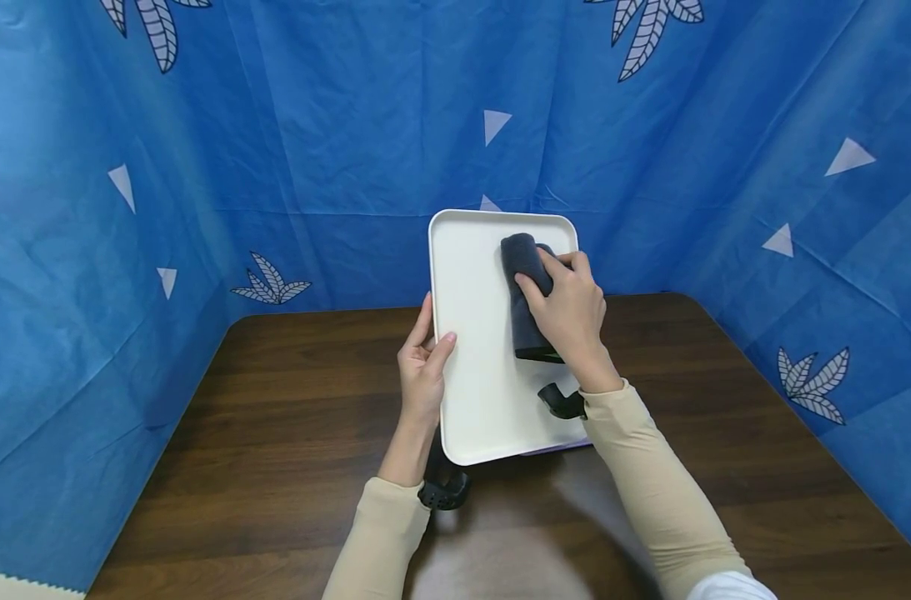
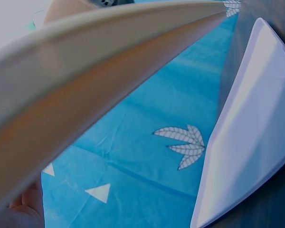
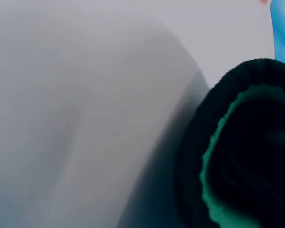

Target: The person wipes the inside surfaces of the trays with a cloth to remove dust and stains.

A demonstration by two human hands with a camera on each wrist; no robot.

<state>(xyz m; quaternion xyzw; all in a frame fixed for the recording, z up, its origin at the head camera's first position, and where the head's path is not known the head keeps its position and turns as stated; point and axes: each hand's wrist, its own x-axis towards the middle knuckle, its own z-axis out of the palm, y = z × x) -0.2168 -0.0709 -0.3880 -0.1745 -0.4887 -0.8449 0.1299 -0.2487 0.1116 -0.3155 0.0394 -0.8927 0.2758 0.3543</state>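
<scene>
Curled right grip [image 1: 573, 307] clasps dark cloth [image 1: 526, 300] inside the white tray [image 1: 476, 400], which the left grip [image 1: 421, 371] pinches.

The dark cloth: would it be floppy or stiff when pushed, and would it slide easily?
The cloth probably bends easily: its edge curls round in the right wrist view. It may loosen if the right hand lets go, since no fastening shows. It should slide fairly well, as the tray looks smooth.

Head camera above, facing forward and down over the worktop [image 1: 290, 400]
Left-wrist view looks close past the tray [image 1: 470, 275] to the curtain [image 1: 335, 167]; right-wrist view, very near, shares tray and cloth [image 1: 528, 329] with head.
</scene>
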